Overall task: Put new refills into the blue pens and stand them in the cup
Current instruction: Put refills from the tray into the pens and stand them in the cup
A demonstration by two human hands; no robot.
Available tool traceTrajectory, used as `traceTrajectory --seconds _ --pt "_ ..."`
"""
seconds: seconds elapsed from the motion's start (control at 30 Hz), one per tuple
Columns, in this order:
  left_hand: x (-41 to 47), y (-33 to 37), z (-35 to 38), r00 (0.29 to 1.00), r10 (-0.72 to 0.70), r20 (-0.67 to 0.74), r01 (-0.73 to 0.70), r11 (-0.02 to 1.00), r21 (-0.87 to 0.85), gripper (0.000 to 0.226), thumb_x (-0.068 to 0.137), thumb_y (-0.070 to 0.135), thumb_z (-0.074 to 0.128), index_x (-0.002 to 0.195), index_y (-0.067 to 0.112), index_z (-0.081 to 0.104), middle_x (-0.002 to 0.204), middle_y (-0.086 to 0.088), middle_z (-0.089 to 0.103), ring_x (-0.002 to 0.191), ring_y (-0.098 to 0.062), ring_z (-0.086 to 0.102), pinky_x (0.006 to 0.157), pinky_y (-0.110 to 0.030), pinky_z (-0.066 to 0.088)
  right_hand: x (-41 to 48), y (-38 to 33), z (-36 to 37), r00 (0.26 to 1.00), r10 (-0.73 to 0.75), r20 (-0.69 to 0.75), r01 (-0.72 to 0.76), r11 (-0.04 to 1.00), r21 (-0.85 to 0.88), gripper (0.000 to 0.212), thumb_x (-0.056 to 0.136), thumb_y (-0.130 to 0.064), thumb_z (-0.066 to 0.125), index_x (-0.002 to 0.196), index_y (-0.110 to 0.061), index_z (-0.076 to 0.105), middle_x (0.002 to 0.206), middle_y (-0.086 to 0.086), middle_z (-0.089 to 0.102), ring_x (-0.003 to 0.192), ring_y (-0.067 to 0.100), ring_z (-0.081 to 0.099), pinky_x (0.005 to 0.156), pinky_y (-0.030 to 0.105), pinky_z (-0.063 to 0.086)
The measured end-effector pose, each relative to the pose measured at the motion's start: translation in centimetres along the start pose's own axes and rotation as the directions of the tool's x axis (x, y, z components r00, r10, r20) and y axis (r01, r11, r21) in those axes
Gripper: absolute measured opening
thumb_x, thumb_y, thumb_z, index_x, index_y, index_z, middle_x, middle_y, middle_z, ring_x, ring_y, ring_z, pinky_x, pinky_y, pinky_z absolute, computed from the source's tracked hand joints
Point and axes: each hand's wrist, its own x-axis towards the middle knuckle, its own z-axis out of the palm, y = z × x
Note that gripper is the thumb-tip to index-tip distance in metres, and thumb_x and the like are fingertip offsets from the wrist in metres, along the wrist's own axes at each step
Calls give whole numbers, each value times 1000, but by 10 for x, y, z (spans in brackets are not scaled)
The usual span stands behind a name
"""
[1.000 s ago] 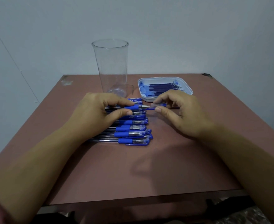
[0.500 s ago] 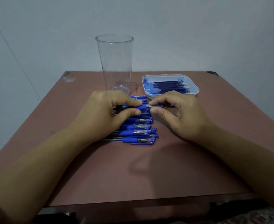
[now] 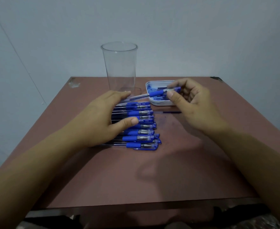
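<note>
A row of several blue pens [image 3: 139, 126] lies side by side in the middle of the table. My left hand [image 3: 102, 119] rests flat on their clear barrels, fingers straight. My right hand [image 3: 193, 104] pinches one blue pen [image 3: 154, 93] near its cap end, lifted above the row and tilted toward the tray. A tall clear cup [image 3: 120, 68] stands upright behind the pens with nothing in it. A white tray [image 3: 150, 100] at the back right holds dark blue refills, partly hidden by my right hand. One loose refill [image 3: 171, 112] lies on the table beside the tray.
The reddish-brown table [image 3: 136, 179] has a chipped patch at its back left corner [image 3: 74, 84] and its front edge close to me. A pale wall stands right behind the table.
My right hand has lifted one pen off the row and carried it up and to the right, over the tray. My left hand has flattened onto the remaining pens.
</note>
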Motion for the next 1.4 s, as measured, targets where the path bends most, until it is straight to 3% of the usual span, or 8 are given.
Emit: traceTrajectory --seconds 0.07,0.13,0.27,0.4,0.6,0.9,1.17,1.4 --pt "-10 -5 -3 996 -48 75 46 998 32 91 78 78 38 148 21 35 144 6 45 130 -6 42 105 -16 27 6 -8 -3 1000 -11 -18 11 1000 20 13 92 -10 63 94 -23 62 85 3 58 78 13 52 73 25 49" --pt "-21 -10 -4 990 -86 113 80 995 58 97 76 83 34 152 24 26 153 7 34 139 -1 27 109 -11 15 13 -14 -5 999 -24 -24 25 999 42 13 92 -9 62 94 -22 63 84 -4 60 77 8 55 74 19 51" --pt "-40 -11 6 977 -93 193 80 994 72 106 72 92 29 155 25 19 161 9 15 147 -2 9 121 -30 14 25 -24 -1 996 -81 -49 81 997 -6 13 93 -13 63 98 -25 63 89 -5 62 85 13 59 88 34 56" --pt "-44 -5 9 972 -127 199 116 991 65 109 69 92 27 155 26 13 161 14 7 147 1 4 117 -21 6 36 -38 9 972 -196 -130 199 980 11 15 94 -10 61 106 -19 60 89 -7 60 83 5 60 85 25 53" --pt "-44 -4 8 971 -123 207 112 992 65 108 71 91 27 156 26 12 162 13 7 147 -1 5 121 -28 11 65 -56 18 900 -282 -333 319 946 61 24 93 -10 60 108 -19 43 84 4 60 79 15 60 79 31 51" --pt "-44 -4 8 968 -136 209 127 990 55 107 71 91 29 155 28 11 161 15 6 147 0 4 121 -28 11 109 -51 29 858 -283 -429 333 942 44 23 92 -10 61 104 -16 42 84 4 60 72 10 57 72 22 49" --pt "-44 -5 8 968 -141 207 133 990 53 105 71 92 29 155 31 10 161 17 6 146 2 4 121 -30 13 125 -36 36 921 -374 -113 337 906 -256 20 91 -13 62 109 -14 53 87 -8 63 77 2 59 72 13 43" --pt "-44 -5 7 964 -150 219 140 988 60 106 69 93 26 155 33 7 161 19 4 145 4 3 121 -28 12 123 -14 34 913 -389 119 398 793 -462 18 97 -28 56 107 -19 67 98 -20 59 100 10 46 82 5 31"
